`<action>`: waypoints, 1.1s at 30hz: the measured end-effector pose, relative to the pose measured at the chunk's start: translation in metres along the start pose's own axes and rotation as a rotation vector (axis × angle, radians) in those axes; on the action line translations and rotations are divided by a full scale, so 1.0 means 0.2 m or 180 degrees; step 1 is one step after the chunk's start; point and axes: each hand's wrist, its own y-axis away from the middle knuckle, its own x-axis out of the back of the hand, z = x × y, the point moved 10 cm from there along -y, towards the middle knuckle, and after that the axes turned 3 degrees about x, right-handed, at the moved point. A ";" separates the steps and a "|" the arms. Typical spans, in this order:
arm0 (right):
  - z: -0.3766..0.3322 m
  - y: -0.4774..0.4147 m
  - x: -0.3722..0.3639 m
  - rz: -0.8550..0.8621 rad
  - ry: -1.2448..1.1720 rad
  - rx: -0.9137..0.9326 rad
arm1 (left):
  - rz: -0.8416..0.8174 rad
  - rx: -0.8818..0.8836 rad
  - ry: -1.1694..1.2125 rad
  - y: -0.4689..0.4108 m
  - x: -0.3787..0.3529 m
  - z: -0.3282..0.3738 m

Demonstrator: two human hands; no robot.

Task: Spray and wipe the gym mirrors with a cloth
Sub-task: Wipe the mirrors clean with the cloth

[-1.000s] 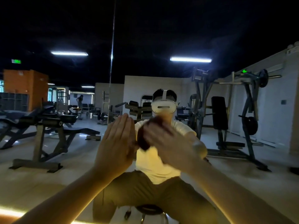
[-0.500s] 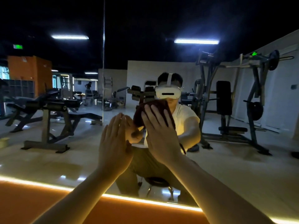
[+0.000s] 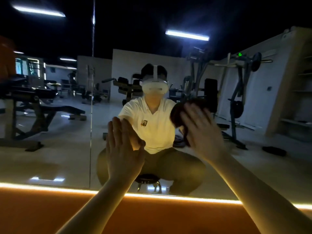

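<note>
Now right hand (image 3: 200, 130) flat on cloth (image 3: 174, 115).

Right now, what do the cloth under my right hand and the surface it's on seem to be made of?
The cloth looks like soft, matte dark fabric, bunched under the right hand. The mirror is likely glossy glass: it gives a sharp reflection, with a vertical panel seam.
</note>
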 end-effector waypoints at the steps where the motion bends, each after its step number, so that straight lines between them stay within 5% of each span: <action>1: 0.12 0.00 0.04 0.0153 -0.0155 -0.0684 | 0.0009 -0.0045 -0.0046 0.01 0.00 0.01; 3: 0.18 0.03 0.07 0.0464 -0.0466 -0.1625 | -0.0003 -0.0109 -0.0079 0.01 0.00 0.01; 6: -0.11 0.05 -0.01 0.0519 -0.0719 -0.1662 | 0.0022 -0.0149 -0.0029 0.01 -0.01 -0.01; 11: -0.70 0.28 -0.27 -0.0029 -0.0771 0.0086 | 0.0111 -0.0079 -0.0008 0.02 -0.04 0.01; 15: -0.66 0.52 -0.36 -0.0223 -0.0474 0.1300 | 0.0222 -0.0100 -0.0139 0.06 -0.05 0.13; 22: 0.19 0.74 -0.26 0.0339 -0.0442 -0.0975 | 0.0061 -0.0766 -0.0224 0.28 -0.23 0.43; 27: 0.11 0.66 -0.24 0.0786 -0.1072 -0.2247 | -0.0059 -0.0614 -0.0116 0.27 -0.24 0.44; 29: -0.11 0.56 -0.23 0.0791 -0.1417 -0.1951 | -0.0132 -0.0641 -0.0061 0.27 -0.23 0.44; 33: -0.61 0.48 -0.26 0.0365 -0.1326 -0.0204 | -0.0389 -0.0863 -0.0236 0.27 -0.23 0.39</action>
